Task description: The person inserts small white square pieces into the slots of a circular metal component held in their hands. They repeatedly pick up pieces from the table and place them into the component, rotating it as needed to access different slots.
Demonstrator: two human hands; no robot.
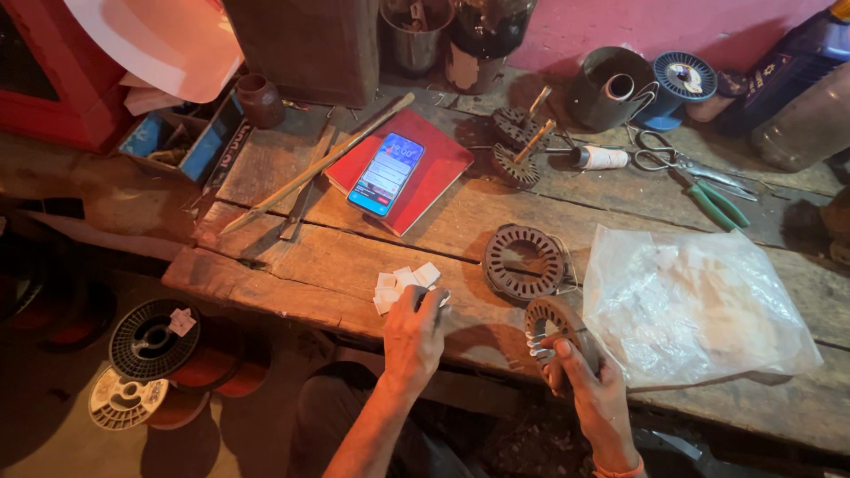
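A: Left hand fingers pinched together on the white paper slips at the tabletop edge. Take just one, probably.

B: Right hand clamped on the slotted stator ring, held just off that edge. Should keep it steady.

White paper slips lie beside a dark, slotted metal ring. A red notebook carries a blue-lit phone. The pliers have green handles.

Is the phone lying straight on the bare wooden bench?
No, the phone lies on a red book, which itself rests on the wooden bench.
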